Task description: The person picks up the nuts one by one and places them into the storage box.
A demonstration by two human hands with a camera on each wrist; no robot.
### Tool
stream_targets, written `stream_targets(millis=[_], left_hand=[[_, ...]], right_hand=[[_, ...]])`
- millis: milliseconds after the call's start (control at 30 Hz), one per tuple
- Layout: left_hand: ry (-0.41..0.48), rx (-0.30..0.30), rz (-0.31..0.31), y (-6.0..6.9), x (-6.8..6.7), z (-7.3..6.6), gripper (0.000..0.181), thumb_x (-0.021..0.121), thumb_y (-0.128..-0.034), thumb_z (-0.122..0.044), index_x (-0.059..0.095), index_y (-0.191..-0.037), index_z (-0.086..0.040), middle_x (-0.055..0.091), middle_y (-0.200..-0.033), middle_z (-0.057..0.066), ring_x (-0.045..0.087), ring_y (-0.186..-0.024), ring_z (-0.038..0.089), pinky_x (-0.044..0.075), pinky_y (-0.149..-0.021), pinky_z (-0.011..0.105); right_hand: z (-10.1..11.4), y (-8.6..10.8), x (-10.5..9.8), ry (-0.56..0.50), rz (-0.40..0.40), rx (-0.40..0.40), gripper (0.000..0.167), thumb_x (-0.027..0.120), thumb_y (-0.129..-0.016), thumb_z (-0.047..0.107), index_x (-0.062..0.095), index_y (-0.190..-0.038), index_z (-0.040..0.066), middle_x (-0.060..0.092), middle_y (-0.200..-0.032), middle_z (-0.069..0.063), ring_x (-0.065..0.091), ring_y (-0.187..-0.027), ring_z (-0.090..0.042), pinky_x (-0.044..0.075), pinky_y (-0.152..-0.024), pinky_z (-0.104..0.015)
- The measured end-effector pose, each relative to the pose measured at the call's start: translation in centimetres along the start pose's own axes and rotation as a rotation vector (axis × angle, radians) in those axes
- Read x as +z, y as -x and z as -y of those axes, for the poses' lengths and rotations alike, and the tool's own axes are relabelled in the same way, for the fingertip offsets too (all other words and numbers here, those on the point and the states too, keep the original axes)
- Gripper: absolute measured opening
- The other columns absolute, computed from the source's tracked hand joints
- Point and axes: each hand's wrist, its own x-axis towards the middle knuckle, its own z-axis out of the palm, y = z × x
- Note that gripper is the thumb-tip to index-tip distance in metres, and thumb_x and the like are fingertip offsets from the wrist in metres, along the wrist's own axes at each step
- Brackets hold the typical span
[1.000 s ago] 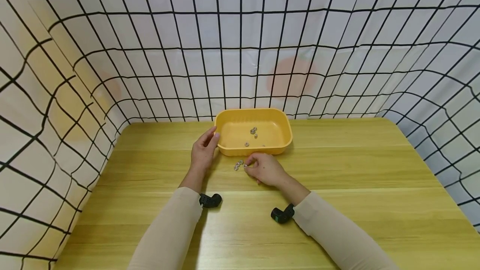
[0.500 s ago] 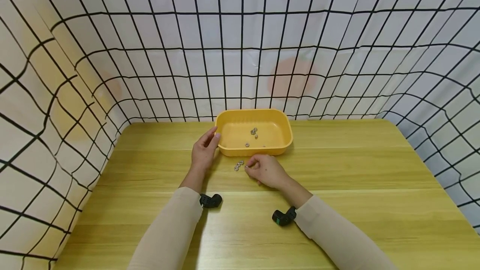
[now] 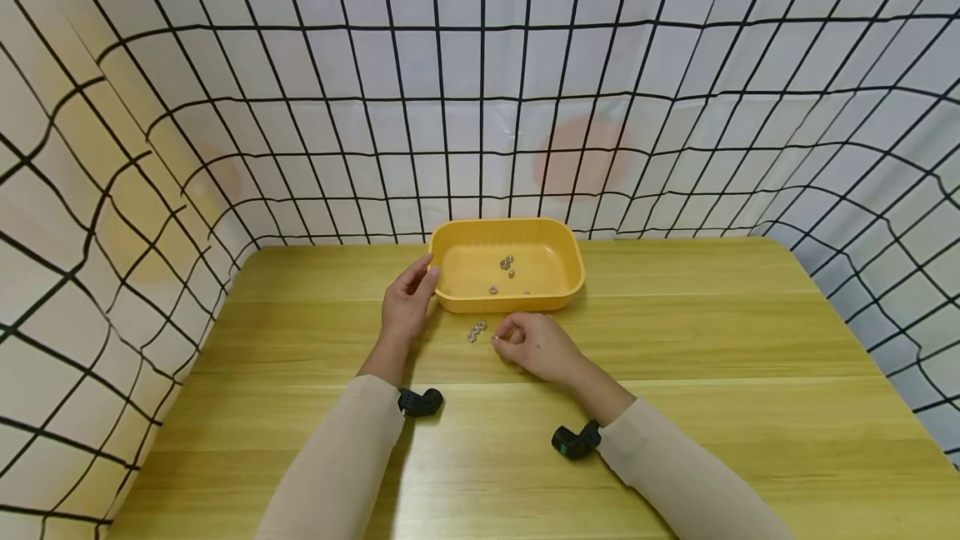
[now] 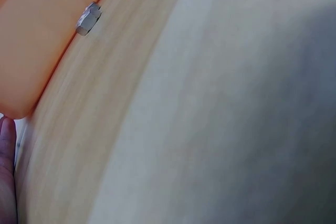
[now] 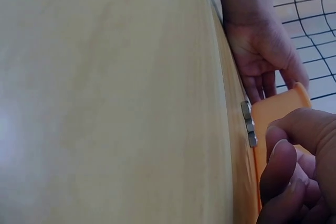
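Presumably my spread left hand (image 3: 406, 298) steadies the oblong yellow plastic tray (image 3: 480, 305), my right hand (image 3: 542, 347) pinching a silver metal nut (image 3: 494, 338).

I see white walls (image 3: 461, 123) with black lines (image 3: 482, 65) from ten o'clock to two, a wooden table (image 3: 480, 473) at six.

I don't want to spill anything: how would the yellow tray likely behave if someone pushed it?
The yellow tray looks like moulded plastic with evenly upright walls, so it should feel fairly stiff. Being wide and low, it would probably slide over the table rather than tip. The metal nuts inside lie loose, so they may shift.
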Motion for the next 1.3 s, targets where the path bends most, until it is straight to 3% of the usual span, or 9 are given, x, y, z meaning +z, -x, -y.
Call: stream_targets(millis=[267,567,1300], left_hand=[[0.005,0.005,0.005,0.0,0.0,0.0,0.04,0.065,-0.1011,-0.036,0.065,-0.139,-0.025,0.062,-0.139,0.009,0.054,-0.135,0.022,0.05,-0.11,0.042],[-0.008,0.014,-0.002,-0.3,0.3,0.0,0.039,0.066,-0.1008,-0.036,0.066,-0.139,-0.025,0.063,-0.139,0.008,0.055,-0.134,0.021,0.051,-0.11,0.04],[-0.01,0.005,0.006,-0.2,-0.1,0.4,0.04,0.065,-0.101,-0.037,0.065,-0.139,-0.026,0.062,-0.14,0.008,0.054,-0.133,0.021,0.051,-0.11,0.041]], right_hand=[[0.3,0.7,-0.5,0.012,-0.026,-0.005,0.011,0.071,-0.097,0.026,0.07,-0.101,0.016,0.065,-0.067,0.0,0.058,-0.053,-0.015,0.047,-0.052,-0.027],[1.1,1.4,-2.0,0.011,-0.075,0.007,0.01,0.072,-0.096,0.025,0.071,-0.101,0.016,0.065,-0.069,-0.001,0.054,-0.053,-0.014,0.041,-0.048,-0.024],[1.8,1.5,-4.7,0.005,-0.154,-0.012,0.013,0.073,-0.096,0.026,0.069,-0.104,0.015,0.063,-0.071,-0.001,0.052,-0.055,-0.016,0.037,-0.047,-0.021]])
